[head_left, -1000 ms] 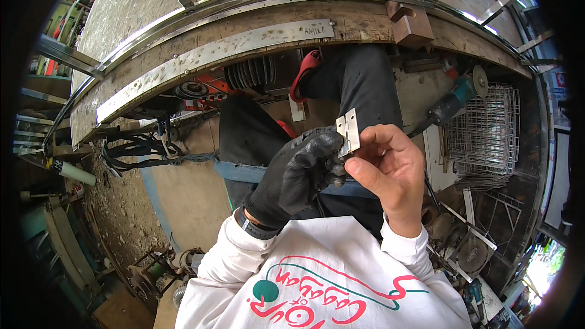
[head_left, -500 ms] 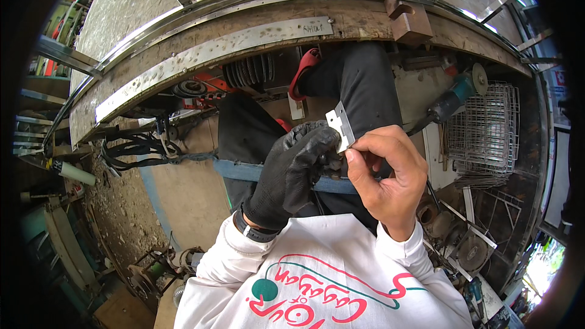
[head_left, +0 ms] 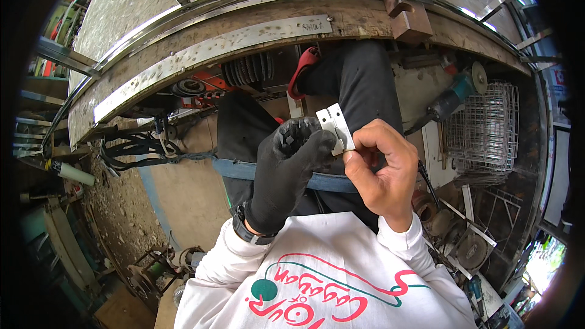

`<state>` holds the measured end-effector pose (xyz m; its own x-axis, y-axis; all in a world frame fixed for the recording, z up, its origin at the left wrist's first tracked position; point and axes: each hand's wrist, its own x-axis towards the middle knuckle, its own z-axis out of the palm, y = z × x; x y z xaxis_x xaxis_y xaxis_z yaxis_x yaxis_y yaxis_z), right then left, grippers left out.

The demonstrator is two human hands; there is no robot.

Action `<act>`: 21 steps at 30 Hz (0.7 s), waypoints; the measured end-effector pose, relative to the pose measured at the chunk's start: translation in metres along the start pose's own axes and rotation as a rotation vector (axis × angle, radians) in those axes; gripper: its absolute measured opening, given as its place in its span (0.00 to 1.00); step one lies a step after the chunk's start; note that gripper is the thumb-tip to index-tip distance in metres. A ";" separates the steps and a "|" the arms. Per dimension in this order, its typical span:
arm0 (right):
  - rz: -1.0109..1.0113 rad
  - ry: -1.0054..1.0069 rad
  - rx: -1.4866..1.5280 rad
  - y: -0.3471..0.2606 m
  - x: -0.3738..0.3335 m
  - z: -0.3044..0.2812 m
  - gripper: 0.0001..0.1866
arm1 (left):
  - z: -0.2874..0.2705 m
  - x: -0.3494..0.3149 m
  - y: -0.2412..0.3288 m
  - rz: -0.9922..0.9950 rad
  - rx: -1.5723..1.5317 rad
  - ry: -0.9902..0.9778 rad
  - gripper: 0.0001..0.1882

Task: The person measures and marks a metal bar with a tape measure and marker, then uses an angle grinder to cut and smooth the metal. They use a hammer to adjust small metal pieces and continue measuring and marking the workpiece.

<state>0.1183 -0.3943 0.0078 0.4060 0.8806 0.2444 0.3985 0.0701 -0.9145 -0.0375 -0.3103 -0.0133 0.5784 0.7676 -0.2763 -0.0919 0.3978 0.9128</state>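
Note:
A small silver metal hinge (head_left: pixel 333 123) with screw holes is held up over my lap, its two leaves laid out nearly flat. My left hand (head_left: pixel 291 157), in a black glove, pinches its left edge between thumb and fingers. The bare fingertips of my right hand (head_left: pixel 385 167) close on the hinge's lower right corner. Part of the hinge's lower end is hidden behind the gloved thumb and the right fingers.
Ahead is a wooden workbench (head_left: pixel 359 15) with a long metal strip (head_left: pixel 213 55) and metal frame bars along its edge. A brown block (head_left: pixel 409 23) sits on that edge. To the right are an angle grinder (head_left: pixel 454 96) and wire mesh (head_left: pixel 484 131); black cables (head_left: pixel 137 149) hang at left.
The hinge has tilted and shifted slightly left, and its leaves now face up more openly. My gloved hand has turned, its thumb now lying over the hinge's edge.

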 end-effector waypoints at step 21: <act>0.197 -0.115 0.261 0.005 0.003 0.003 0.06 | -0.013 0.004 -0.016 -0.324 -0.785 -0.166 0.15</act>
<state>0.1187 -0.3899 0.0027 0.3525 0.9353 0.0308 0.0918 -0.0018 -0.9958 -0.0442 -0.3068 -0.0332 0.7779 0.4972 -0.3842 -0.3997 0.8634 0.3079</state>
